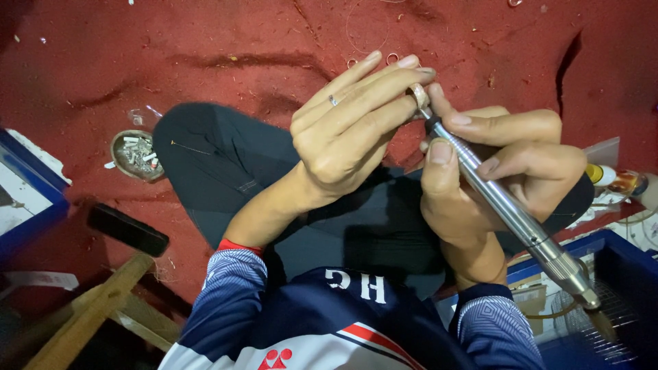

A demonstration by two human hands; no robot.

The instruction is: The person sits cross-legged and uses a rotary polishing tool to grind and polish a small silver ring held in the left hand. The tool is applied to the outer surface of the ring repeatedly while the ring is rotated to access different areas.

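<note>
My left hand [349, 127] pinches a small pale ring-shaped piece [419, 94] at its fingertips, and a thin band sits on one finger. My right hand [497, 161] grips a silver pen-shaped rotary handpiece [510, 209]. The tool's tip touches the small piece. Both hands hover above my crossed legs in dark trousers [226, 164], over a red carpet [103, 62].
A round dish of small scraps [136, 155] lies on the carpet at left. A black-headed hammer with a wooden handle [127, 229] rests at lower left. Blue trays [31, 205] [603, 274] flank me. Two small rings [392, 58] and a small bottle [606, 176] lie nearby.
</note>
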